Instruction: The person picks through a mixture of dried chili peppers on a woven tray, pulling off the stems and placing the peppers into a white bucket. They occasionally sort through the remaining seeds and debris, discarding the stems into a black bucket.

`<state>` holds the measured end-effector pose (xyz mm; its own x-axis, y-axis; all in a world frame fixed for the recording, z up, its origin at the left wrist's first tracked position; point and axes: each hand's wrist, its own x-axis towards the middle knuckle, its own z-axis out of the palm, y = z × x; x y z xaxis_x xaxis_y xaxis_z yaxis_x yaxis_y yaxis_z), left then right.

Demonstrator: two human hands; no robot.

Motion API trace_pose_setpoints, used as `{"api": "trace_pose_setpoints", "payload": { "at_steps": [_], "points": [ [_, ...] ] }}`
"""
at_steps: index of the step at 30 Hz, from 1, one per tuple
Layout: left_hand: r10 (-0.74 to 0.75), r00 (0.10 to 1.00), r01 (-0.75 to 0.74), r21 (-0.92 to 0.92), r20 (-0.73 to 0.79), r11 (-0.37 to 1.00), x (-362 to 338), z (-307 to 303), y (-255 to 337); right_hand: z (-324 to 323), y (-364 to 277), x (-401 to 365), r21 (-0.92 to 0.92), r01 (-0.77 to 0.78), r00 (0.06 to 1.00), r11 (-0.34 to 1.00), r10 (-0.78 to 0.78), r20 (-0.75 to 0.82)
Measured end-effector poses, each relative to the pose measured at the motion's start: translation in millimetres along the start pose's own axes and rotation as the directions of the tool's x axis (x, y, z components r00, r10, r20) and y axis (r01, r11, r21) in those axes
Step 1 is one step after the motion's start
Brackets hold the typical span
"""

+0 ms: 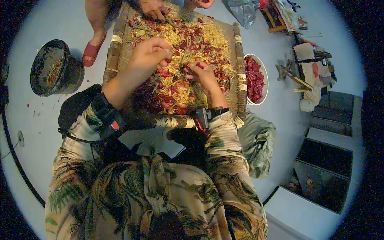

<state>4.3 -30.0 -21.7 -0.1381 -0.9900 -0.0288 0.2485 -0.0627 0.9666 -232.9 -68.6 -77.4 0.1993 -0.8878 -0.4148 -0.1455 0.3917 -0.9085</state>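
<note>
Left hand (150,54) and right hand (202,74) pinch wrinkled red chillies (172,92) over 1 woven tray (114,54); 1 white bowl (265,80) at 3 o'clock

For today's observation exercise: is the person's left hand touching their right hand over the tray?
Apart. The head view shows the left hand and the right hand side by side, with a strip of chilies showing between their fingertips.

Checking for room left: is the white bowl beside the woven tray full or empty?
Largely full: red chilies cover the white bowl almost to its rim; the woven tray hides its left edge.
</note>
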Motion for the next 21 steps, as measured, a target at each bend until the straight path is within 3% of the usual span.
{"api": "trace_pose_setpoints", "payload": {
  "at_steps": [3,4,7,10,14,15,17,19,20,21],
  "points": [
    [0.017,0.998,-0.017,-0.009,0.052,1.000,2.5,-4.9,-4.8,11.0,3.3,2.3,-0.158,0.007,0.995,0.987,0.008,0.095],
    [0.025,0.998,-0.023,-0.027,0.062,0.999,2.5,-5.4,-6.4,15.7,5.1,1.4,-0.342,0.125,0.990,0.931,-0.092,0.111],
    [0.026,0.998,-0.024,-0.023,0.065,0.999,1.9,-4.8,-5.7,29.1,14.5,-9.0,-0.762,0.408,0.904,0.502,-0.340,0.260],
    [-0.009,0.999,0.009,0.008,0.045,1.000,1.7,-2.7,-3.0,43.2,20.2,-12.9,-0.872,0.395,0.890,0.289,-0.357,0.285],
    [0.017,0.998,-0.018,0.009,0.064,1.000,3.6,-4.9,-9.6,34.0,36.5,5.7,-0.813,0.389,0.885,0.433,-0.421,0.199],
    [0.006,0.998,-0.006,-0.001,0.056,1.000,3.2,-5.6,-10.1,28.5,44.1,14.5,-0.744,0.374,0.903,0.554,-0.400,0.157],
    [-0.016,0.999,0.017,-0.024,0.044,1.000,2.6,-4.6,-10.2,15.5,54.1,26.8,-0.565,0.321,0.938,0.760,-0.337,0.079],
    [-0.041,0.999,0.041,0.008,0.035,0.999,3.4,-4.0,-3.6,14.3,27.3,13.8,-0.259,0.101,0.995,0.961,-0.095,0.036],
    [-0.055,0.998,0.054,0.023,0.029,0.998,3.7,-4.3,-1.4,16.4,13.8,7.5,-0.091,-0.028,0.998,0.995,0.033,0.048],
    [-0.052,0.998,0.051,0.028,0.027,0.998,4.0,-4.4,-0.9,16.8,9.8,6.0,-0.007,-0.020,0.998,1.000,0.020,0.051]
  ]
}}
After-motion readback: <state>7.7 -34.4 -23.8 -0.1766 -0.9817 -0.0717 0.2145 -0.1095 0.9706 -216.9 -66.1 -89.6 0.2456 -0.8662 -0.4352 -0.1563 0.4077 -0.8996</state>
